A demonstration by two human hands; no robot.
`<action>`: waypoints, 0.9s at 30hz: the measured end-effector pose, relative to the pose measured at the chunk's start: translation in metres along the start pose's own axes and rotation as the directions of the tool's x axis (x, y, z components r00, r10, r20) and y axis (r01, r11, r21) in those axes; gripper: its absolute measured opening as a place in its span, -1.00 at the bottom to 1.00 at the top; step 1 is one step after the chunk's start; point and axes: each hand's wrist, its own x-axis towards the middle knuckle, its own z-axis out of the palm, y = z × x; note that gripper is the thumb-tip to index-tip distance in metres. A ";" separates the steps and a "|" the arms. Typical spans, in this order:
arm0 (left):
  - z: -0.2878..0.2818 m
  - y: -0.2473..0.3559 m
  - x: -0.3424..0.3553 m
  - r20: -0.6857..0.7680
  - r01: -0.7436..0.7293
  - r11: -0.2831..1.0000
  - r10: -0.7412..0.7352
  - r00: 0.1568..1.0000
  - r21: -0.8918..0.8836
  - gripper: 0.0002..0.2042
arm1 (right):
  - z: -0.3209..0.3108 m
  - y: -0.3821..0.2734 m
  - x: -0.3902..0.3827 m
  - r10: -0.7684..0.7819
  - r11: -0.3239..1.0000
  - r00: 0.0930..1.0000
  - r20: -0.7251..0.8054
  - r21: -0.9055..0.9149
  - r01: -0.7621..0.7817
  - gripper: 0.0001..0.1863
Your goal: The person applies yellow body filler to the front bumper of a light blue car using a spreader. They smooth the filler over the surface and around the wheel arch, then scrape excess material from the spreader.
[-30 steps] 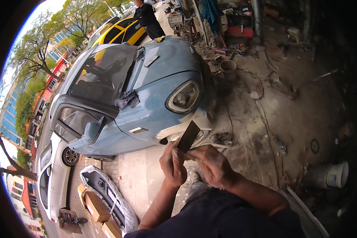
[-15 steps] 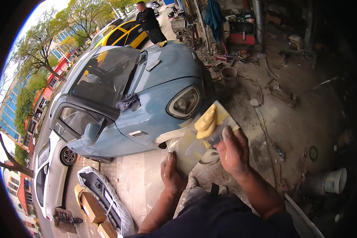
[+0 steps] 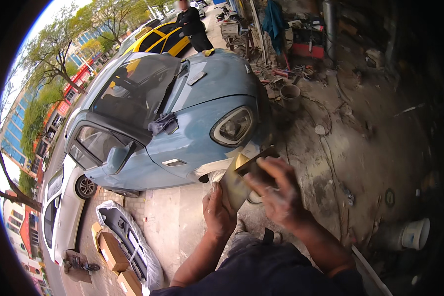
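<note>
My left hand (image 3: 219, 212) grips a flat grey plate (image 3: 237, 191) smeared with yellowish filler, its thumb along the near edge. Above that plate, my right hand (image 3: 282, 197) is closed on a putty spreader (image 3: 258, 160), which is tilted so it looks dark and narrow. A lump of yellow filler (image 3: 240, 160) shows at the spreader's left end, by the plate; whether it touches both cannot be made out. Just beyond my hands stands a blue car (image 3: 182, 140) with pale patches around its front wheel arch.
A cloth (image 3: 163, 124) and a small block (image 3: 196, 78) lie on the car. A bucket (image 3: 290, 97) and a white pail (image 3: 416, 234) stand on the right. Wrapped bumper (image 3: 128, 241) and cardboard boxes (image 3: 114, 251) lie lower left. A person (image 3: 191, 27) stands beyond the hood.
My right hand has turned the spreader over from filler facing up to nearly edge-on, bringing it down and left over the plate. The left hand keeps its hold.
</note>
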 end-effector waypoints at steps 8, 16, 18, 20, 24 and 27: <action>-0.004 -0.007 0.017 -0.113 -0.271 0.939 0.299 0.948 0.210 -0.59 | -0.004 -0.001 -0.031 0.051 0.943 0.984 0.171 0.316 -0.104 -0.51; 0.028 -0.033 0.001 0.604 -0.706 0.251 0.379 0.702 0.662 -0.49 | -0.033 0.016 -0.031 0.224 0.929 0.974 0.029 0.295 -0.222 -0.51; 0.036 -0.038 0.006 0.580 -0.684 0.298 0.370 0.726 0.666 -0.51 | -0.031 0.017 -0.043 0.135 0.949 0.990 0.045 0.283 -0.142 -0.47; 0.042 -0.043 0.012 0.564 -0.681 0.357 0.385 0.731 0.639 -0.53 | -0.027 0.020 -0.054 0.129 0.941 0.990 0.061 0.308 -0.142 -0.50; 0.042 -0.053 0.022 0.310 -0.386 0.740 0.249 0.918 0.551 -0.47 | -0.043 0.037 -0.067 0.200 0.917 0.969 0.143 0.320 -0.237 -0.53; 0.039 -0.061 0.036 0.157 -0.241 0.889 0.194 0.968 0.388 -0.47 | -0.058 0.062 -0.059 0.366 0.858 0.929 -0.051 0.405 -0.316 -0.64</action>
